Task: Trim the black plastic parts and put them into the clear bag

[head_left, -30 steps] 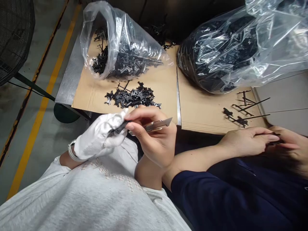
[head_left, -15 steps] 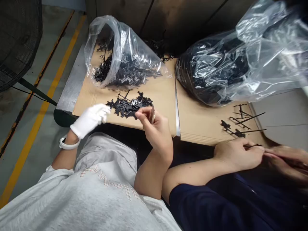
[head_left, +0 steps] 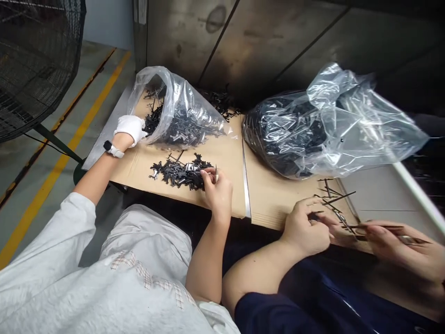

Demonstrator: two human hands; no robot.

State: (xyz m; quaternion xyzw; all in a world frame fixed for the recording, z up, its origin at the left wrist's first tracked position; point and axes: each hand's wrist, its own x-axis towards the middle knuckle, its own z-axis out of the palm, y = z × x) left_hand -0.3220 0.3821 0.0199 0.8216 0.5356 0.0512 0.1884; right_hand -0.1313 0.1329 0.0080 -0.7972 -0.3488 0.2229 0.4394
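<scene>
My left hand [head_left: 130,128], in a white glove with a watch at the wrist, is at the mouth of a clear plastic bag [head_left: 181,116] of small black plastic parts. Its fingers are curled, and what they hold is hidden. My right hand [head_left: 217,191] is closed on a small knife [head_left: 216,174] whose blade points up. Its fingertips touch a loose pile of black parts [head_left: 181,170] on the cardboard sheet [head_left: 222,148].
A second, larger clear bag [head_left: 323,130] of black parts lies to the right. A co-worker in a navy sleeve sits beside me; that person's hands [head_left: 308,227] handle thin black sprues [head_left: 333,199]. A fan cage [head_left: 34,60] stands at left, with yellow floor lines below it.
My hands have separated. The gloved left hand went from my lap up to the bag's mouth, and the right hand with the knife moved forward onto the pile. The view tilted up.
</scene>
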